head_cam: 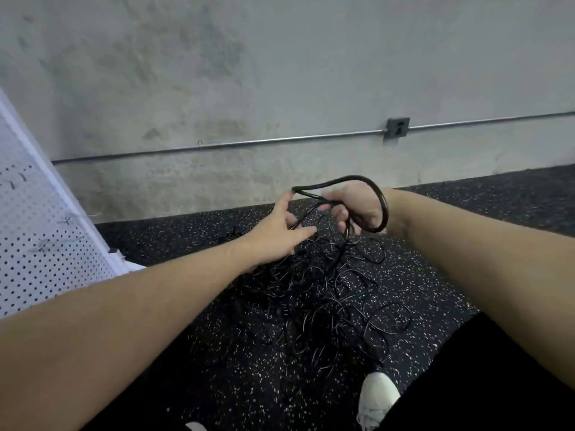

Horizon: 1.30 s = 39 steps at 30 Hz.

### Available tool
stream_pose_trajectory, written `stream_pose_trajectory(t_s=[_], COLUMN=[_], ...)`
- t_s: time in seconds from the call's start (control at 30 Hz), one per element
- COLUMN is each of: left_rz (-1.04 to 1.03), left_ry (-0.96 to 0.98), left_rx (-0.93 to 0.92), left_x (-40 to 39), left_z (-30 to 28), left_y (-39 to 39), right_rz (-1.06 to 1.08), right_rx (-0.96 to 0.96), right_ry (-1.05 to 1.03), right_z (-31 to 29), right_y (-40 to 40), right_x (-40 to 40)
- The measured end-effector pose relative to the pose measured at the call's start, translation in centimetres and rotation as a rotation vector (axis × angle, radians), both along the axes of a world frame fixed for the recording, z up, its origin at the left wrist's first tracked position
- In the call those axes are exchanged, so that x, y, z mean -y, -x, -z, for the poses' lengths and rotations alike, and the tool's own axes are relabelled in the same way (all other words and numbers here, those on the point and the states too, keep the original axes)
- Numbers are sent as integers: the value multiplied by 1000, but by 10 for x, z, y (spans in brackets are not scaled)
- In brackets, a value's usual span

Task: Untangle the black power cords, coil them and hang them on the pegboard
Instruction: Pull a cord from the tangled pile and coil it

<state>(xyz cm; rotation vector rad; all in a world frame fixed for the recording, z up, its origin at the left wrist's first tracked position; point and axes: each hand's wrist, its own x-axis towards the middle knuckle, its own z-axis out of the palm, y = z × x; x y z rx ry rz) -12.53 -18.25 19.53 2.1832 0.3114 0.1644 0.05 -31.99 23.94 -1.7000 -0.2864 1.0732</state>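
Note:
A tangled heap of black power cords (323, 293) lies on the dark speckled floor in front of me. My right hand (357, 209) grips a few loops of one black cord (351, 179), which arches over the hand and round my wrist. Strands hang from the hand down into the heap. My left hand (280, 234) reaches in from the left with its fingers spread and fairly straight, the fingertips touching the far end of the loops. The white pegboard (40, 237) stands at the left edge, with a few metal hooks on it.
A grey concrete wall (280, 73) rises just behind the heap, with a metal conduit (217, 146) and an outlet box (397, 128) along it. My white shoe (378, 396) and black trouser leg are at the bottom right, next to the cords.

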Motion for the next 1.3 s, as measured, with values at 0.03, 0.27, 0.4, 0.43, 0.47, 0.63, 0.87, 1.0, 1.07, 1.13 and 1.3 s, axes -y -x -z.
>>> stream_pose_trajectory(t_s=[0.03,0.27,0.4,0.43,0.47,0.63,0.87,1.0,1.07,1.13,1.3], left_rz=[-19,-24,-25,-51,-76,-195,-242,-222,-233,-236,-2], left_ry=[12,-84,55,148,237,694,960,900,915,947,643], left_rx=[51,97,-15,-26,-22,3,-95,-119,-117,-109,-78], left_x=[5,2,4,5,7,24,55,76,83,86,99], left_z=[0,-6,-3,-3,-2,1,-4,1,4,2,3], left_y=[-1,-23,-34,-38,-42,-68,-85,-94,-98,-101,-108], right_rz=[-14,-201,-263,-216,-169,-130,10,224,193,172,477], right_rx=[-45,-259,-228,-239,-234,-157,291,501,476,480,318], right_ry=[21,76,-95,-154,-202,-374,-193,-149,-142,-125,-399], right_z=[-2,0,4,5,5,7,25,28,30,30,20], right_y=[0,-16,-28,-31,-32,-35,-21,-30,-35,-38,-38], right_x=[1,20,48,54,59,76,70,67,72,77,75])
